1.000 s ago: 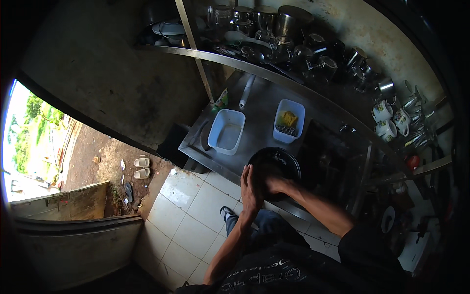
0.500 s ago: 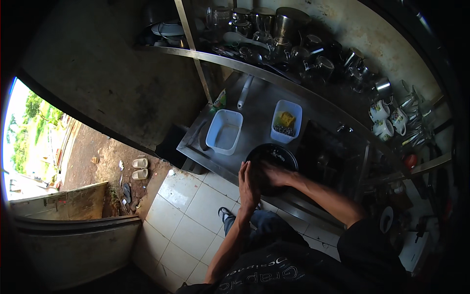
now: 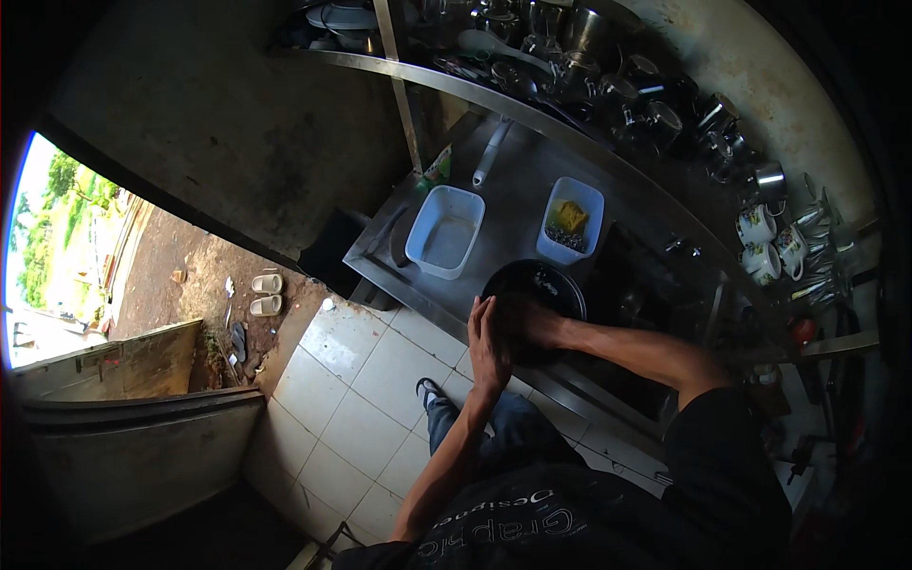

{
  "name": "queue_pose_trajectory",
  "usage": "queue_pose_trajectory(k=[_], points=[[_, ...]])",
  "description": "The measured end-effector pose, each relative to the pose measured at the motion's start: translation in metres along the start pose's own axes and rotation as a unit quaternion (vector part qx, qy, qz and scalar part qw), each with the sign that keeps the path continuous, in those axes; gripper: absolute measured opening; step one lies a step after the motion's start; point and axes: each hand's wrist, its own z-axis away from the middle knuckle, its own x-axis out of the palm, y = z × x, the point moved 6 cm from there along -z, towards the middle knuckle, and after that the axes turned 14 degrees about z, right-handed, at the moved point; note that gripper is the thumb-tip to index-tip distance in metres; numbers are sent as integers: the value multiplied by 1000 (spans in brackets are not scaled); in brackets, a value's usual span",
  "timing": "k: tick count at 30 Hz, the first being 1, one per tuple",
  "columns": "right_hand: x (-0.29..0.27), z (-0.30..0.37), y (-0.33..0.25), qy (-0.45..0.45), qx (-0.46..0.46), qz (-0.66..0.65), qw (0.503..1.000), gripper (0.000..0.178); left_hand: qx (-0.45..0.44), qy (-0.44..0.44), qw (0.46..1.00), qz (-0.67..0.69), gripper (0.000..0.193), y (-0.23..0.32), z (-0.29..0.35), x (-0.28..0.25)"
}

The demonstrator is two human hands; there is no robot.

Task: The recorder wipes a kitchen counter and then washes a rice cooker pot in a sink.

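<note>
A round black pan (image 3: 541, 281) sits at the near edge of a steel counter (image 3: 503, 228). My left hand (image 3: 487, 344) presses flat against the pan's near left rim, fingers together and pointing up. My right hand (image 3: 528, 325) reaches into the pan's dark inside, its fingers hard to make out. Behind the pan stand a white tub (image 3: 444, 231) with a wet bottom and a smaller white tub (image 3: 570, 221) holding a yellow sponge and a dark scrubber.
A steel shelf (image 3: 570, 123) above the counter carries pots, glasses and ladles; patterned mugs (image 3: 765, 242) hang at the right. A dark sink basin (image 3: 636, 285) lies right of the pan. White floor tiles (image 3: 370, 380) lead left to an open doorway with sandals (image 3: 266, 294) outside.
The view has shifted slightly with my head. Both hands stay on the black pan; my right arm has swung a little further across it.
</note>
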Motion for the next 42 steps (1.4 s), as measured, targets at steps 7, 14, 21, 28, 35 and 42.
queue_pose_trajectory(k=[7,14,21,28,35,42], points=[[-18,-9,1,6,41,-57,998,53,-6,-8,999,35,58,-3,-5,-7],[-27,-12,-5,-44,52,-23,997,52,13,-22,999,35,57,0,-7,-10],[6,9,46,-37,274,19,961,60,-26,-1,999,20,68,-22,-4,-9],[-40,33,51,17,450,-489,747,33,-1,-24,998,51,66,-18,-20,3],[-54,40,26,196,355,-805,433,43,15,-46,995,89,52,-4,-18,-41],[-60,17,-11,251,324,-849,333,42,-145,-7,977,158,34,-49,55,-133]])
